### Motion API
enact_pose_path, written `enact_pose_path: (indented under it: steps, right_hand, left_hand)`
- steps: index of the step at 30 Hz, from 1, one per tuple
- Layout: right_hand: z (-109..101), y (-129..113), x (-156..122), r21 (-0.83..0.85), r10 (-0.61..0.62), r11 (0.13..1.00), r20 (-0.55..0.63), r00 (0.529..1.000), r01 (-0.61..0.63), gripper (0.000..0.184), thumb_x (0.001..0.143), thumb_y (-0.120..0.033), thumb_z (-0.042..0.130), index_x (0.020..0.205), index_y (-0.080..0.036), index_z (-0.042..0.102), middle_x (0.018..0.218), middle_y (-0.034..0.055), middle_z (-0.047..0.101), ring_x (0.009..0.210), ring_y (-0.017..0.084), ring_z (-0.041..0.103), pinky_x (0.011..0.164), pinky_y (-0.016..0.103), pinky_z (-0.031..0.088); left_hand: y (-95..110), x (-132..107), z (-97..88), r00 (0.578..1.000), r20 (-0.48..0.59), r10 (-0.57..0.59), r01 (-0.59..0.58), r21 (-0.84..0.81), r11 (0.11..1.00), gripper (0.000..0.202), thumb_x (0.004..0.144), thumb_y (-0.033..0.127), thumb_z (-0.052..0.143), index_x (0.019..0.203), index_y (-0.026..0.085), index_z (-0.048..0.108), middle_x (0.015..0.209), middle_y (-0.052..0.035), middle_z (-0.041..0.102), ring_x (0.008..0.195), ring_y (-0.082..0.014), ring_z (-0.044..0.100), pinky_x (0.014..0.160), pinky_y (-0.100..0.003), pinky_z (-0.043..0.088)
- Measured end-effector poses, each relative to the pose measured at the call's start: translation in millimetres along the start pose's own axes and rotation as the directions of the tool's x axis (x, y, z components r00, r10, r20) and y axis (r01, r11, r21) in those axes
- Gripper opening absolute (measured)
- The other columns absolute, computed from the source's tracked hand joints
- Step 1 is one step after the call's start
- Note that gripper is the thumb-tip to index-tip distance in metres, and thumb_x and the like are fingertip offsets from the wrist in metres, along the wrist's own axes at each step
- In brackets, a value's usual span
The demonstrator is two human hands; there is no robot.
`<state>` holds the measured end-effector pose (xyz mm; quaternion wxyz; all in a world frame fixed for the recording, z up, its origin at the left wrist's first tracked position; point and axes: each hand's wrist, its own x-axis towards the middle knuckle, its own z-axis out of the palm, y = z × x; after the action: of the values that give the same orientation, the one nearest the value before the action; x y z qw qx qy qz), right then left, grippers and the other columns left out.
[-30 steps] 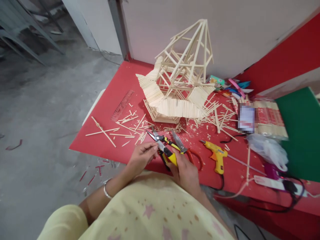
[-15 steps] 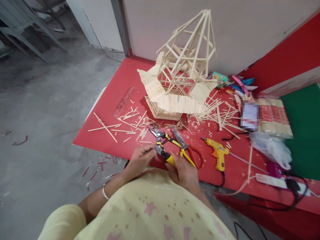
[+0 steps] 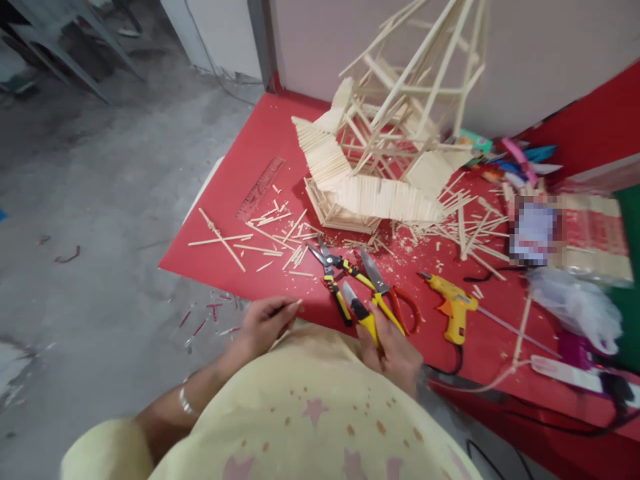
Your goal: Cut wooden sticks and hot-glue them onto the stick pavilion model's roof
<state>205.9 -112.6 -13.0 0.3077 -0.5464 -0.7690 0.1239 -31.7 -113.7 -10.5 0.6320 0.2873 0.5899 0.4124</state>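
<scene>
My right hand grips the yellow handle of a cutter knife, its blade pointing up and to the left. My left hand is closed in a pinch near the table's front edge, apart from the knife. A tiny pale tip shows at its fingertips, too small to name. Just beyond the knife lie black-and-yellow pruning shears with spread blades. Beside them are scissors with red handles. Behind these stands a model built of wooden sticks, with a pointed open frame on top.
Loose sticks and shavings litter the red table. A clear ruler lies at left. To the right are a yellow glue gun, a phone, a plastic bag, stick packs and a power strip with cords.
My hands have moved apart: the left has drawn away from the knife blade, and the right has shifted right with the knife. The view has shifted, placing the table items farther right.
</scene>
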Motion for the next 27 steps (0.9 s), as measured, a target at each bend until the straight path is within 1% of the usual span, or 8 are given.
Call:
enact_pose_path:
  steps: [3, 5, 8, 11, 15, 17, 22, 27]
  right_hand:
    - [9.9, -4.8, 8.8, 0.167, -0.113, 0.98, 0.049, 0.992, 0.103, 0.051, 0.092, -0.026, 0.058, 0.142, -0.025, 0.05, 0.079, 0.0024, 0.068, 0.063, 0.013, 0.061, 0.061, 0.023, 0.049]
    - [16.5, -2.8, 10.8, 0.196, -0.163, 0.969, 0.044, 0.986, 0.152, 0.051, 0.091, -0.027, 0.06, 0.141, -0.022, 0.052, 0.078, 0.0017, 0.067, 0.062, 0.011, 0.058, 0.059, 0.022, 0.047]
    - [21.5, 4.1, 9.4, 0.151, -0.199, 0.97, 0.058, 0.978, 0.188, 0.052, 0.089, -0.028, 0.062, 0.14, -0.02, 0.053, 0.076, 0.0013, 0.065, 0.06, 0.01, 0.056, 0.058, 0.021, 0.045]
    - [21.6, 7.5, 7.5, 0.108, -0.178, 0.98, 0.08, 0.981, 0.169, 0.052, 0.09, -0.03, 0.061, 0.14, -0.02, 0.054, 0.075, 0.0012, 0.064, 0.06, 0.01, 0.055, 0.058, 0.021, 0.044]
    - [19.7, 6.3, 8.4, 0.095, -0.173, 0.982, 0.109, 0.979, 0.163, 0.052, 0.09, -0.03, 0.06, 0.141, -0.019, 0.053, 0.073, 0.0007, 0.063, 0.06, 0.011, 0.055, 0.058, 0.022, 0.043]
    - [19.2, 6.5, 8.8, 0.096, -0.169, 0.983, 0.146, 0.975, 0.156, 0.053, 0.091, -0.029, 0.059, 0.142, -0.019, 0.051, 0.074, 0.0009, 0.064, 0.061, 0.011, 0.057, 0.058, 0.022, 0.043]
    - [20.0, 9.5, 7.0, 0.099, -0.152, 0.986, 0.164, 0.975, 0.138, 0.053, 0.091, -0.03, 0.059, 0.142, -0.02, 0.051, 0.077, 0.0014, 0.066, 0.064, 0.011, 0.059, 0.059, 0.022, 0.044]
    - [21.3, 8.5, 5.6, 0.118, -0.123, 0.988, 0.178, 0.976, 0.102, 0.05, 0.091, -0.03, 0.06, 0.14, -0.018, 0.053, 0.08, 0.0022, 0.066, 0.066, 0.012, 0.059, 0.061, 0.023, 0.044]
  left_hand:
    - [8.6, 4.6, 5.4, 0.995, 0.101, -0.015, 0.027, -0.115, 0.993, 0.04, 0.081, 0.05, 0.07, 0.1, 0.015, 0.069, 0.061, 0.0003, 0.062, 0.037, -0.0041, 0.038, 0.037, -0.018, 0.025]
    - [15.5, 8.1, 10.5, 0.994, 0.107, -0.015, 0.034, -0.175, 0.984, 0.043, 0.081, 0.049, 0.071, 0.107, 0.015, 0.065, 0.063, 0.0003, 0.065, 0.036, -0.0039, 0.039, 0.036, -0.018, 0.026]
    - [20.5, 11.1, 14.5, 0.995, 0.098, -0.018, 0.035, -0.173, 0.984, 0.045, 0.079, 0.049, 0.072, 0.106, 0.014, 0.066, 0.058, 0.0012, 0.064, 0.035, -0.0051, 0.042, 0.035, -0.017, 0.025]
    - [21.5, 11.4, 14.9, 0.99, 0.135, -0.031, 0.046, -0.103, 0.994, 0.044, 0.082, 0.052, 0.068, 0.103, 0.013, 0.066, 0.043, 0.0049, 0.054, 0.03, -0.005, 0.036, 0.033, -0.016, 0.02]
    - [23.2, 11.0, 16.0, 0.978, 0.206, -0.034, 0.045, -0.047, 0.998, 0.041, 0.086, 0.054, 0.063, 0.08, 0.014, 0.064, 0.04, 0.0036, 0.052, 0.029, -0.0037, 0.032, 0.032, -0.016, 0.021]
    - [22.6, 11.6, 17.2, 0.977, 0.213, -0.03, 0.042, -0.052, 0.998, 0.04, 0.086, 0.052, 0.064, 0.077, 0.014, 0.064, 0.044, 0.002, 0.056, 0.03, -0.0038, 0.037, 0.032, -0.016, 0.022]
    - [16.2, 13.7, 18.9, 0.988, 0.153, -0.036, 0.054, -0.118, 0.992, 0.036, 0.079, 0.049, 0.072, 0.086, 0.014, 0.067, 0.071, -0.0035, 0.07, 0.039, -0.0083, 0.057, 0.032, -0.017, 0.028]
    - [15.8, 13.5, 19.6, 0.986, 0.154, -0.07, 0.091, -0.135, 0.987, 0.036, 0.077, 0.049, 0.074, 0.084, 0.014, 0.067, 0.068, -0.0025, 0.069, 0.037, -0.0076, 0.054, 0.031, -0.016, 0.028]
